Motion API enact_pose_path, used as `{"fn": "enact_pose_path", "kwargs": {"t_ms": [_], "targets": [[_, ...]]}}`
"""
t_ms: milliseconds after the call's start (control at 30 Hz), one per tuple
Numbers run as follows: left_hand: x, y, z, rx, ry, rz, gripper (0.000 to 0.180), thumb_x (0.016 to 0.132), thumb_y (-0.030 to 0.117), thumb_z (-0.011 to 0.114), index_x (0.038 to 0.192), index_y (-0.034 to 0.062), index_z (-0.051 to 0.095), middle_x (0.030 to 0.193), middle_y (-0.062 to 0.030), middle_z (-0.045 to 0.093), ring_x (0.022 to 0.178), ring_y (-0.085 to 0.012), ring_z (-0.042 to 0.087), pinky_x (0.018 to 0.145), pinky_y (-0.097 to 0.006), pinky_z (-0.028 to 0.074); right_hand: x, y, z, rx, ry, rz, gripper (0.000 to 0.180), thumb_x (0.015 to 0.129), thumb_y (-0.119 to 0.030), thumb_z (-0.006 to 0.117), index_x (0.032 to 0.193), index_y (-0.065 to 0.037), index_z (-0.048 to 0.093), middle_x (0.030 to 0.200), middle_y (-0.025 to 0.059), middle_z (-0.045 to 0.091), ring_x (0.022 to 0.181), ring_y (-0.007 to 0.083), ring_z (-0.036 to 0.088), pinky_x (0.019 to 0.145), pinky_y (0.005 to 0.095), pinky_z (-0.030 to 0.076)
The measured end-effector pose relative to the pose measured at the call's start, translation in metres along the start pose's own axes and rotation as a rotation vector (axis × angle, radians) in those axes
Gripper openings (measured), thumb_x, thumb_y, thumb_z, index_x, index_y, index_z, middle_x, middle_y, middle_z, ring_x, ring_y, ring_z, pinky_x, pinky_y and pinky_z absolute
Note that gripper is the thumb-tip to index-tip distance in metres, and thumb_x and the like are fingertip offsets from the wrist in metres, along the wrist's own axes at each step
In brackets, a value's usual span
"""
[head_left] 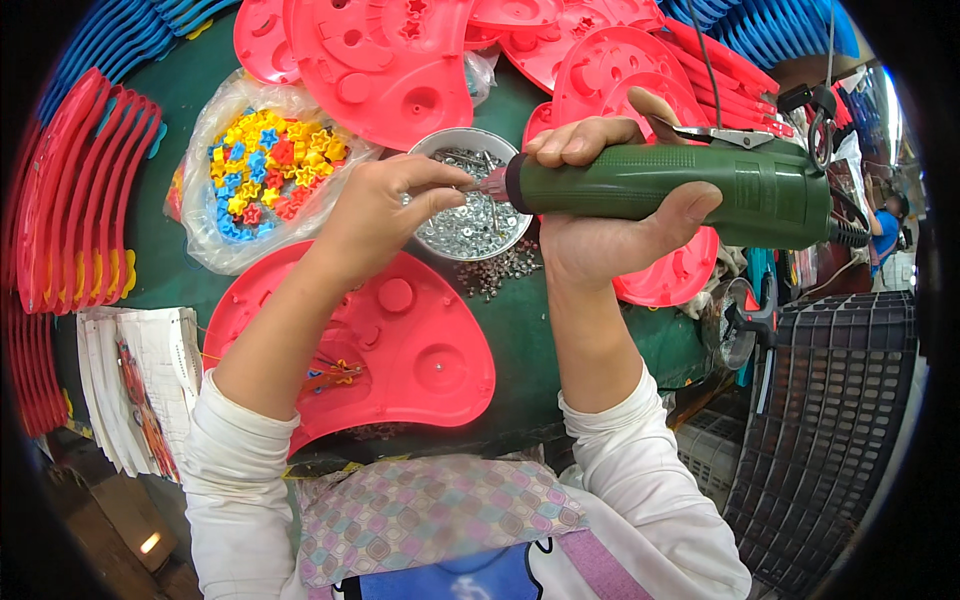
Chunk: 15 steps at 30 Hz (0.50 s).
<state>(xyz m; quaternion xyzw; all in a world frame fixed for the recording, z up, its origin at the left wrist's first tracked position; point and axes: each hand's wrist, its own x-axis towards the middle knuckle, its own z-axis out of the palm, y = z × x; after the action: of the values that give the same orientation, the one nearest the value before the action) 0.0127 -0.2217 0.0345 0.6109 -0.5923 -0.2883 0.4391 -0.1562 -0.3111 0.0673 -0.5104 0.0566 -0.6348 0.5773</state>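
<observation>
My right hand (630,190) is wrapped round a green electric screwdriver (600,182), which lies level with its pinkish nose to the left. At that nose the thumb and fingers of my left hand (390,200) are pinched together; what is between them is too small to make out. Just beneath the nose stands a white bowl (520,236) full of silvery screws (465,222). Below my left forearm, a curved red plastic panel (430,350) with round recesses rests on the green table (520,345). Small coloured parts (335,373) lie on it, partly hidden by the forearm.
A clear bag (205,240) of yellow, blue and red star pieces (265,165) lies left of the bowl. More red panels (385,60) cover the far side. Stacked panels (90,190) and printed sheets (140,380) stand at left, a black crate (820,430) at right.
</observation>
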Motion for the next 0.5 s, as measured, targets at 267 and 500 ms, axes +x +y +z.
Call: {"fn": "enact_pose_path", "kwargs": {"t_ms": [267,500], "targets": [[-0.009,0.001,-0.008,0.149,0.019,0.130,0.017,0.085,0.008,0.076,0.102,0.0029,0.076,0.092,-0.0104,0.073,0.086,-0.0207,0.069,0.081,-0.035,0.053,-0.006,-0.004,0.005,0.165,0.037,0.064,0.095,0.092,-0.083,0.043,0.133,0.002,0.038,0.076,0.0114,0.061,0.068,0.0239,0.063,0.070,0.0413,0.057],[-0.056,-0.004,-0.017,0.093,0.079,0.070,0.020,0.083,0.004,0.077,0.103,0.0041,0.077,0.093,-0.0104,0.075,0.085,-0.0243,0.070,0.079,-0.035,0.055,-0.031,-0.002,0.020,0.179,0.029,0.183,0.098,0.088,-0.088,0.040,0.135,-0.003,0.046,0.074,0.0080,0.058,0.067,0.0236,0.060,0.069,0.0427,0.055]]}}
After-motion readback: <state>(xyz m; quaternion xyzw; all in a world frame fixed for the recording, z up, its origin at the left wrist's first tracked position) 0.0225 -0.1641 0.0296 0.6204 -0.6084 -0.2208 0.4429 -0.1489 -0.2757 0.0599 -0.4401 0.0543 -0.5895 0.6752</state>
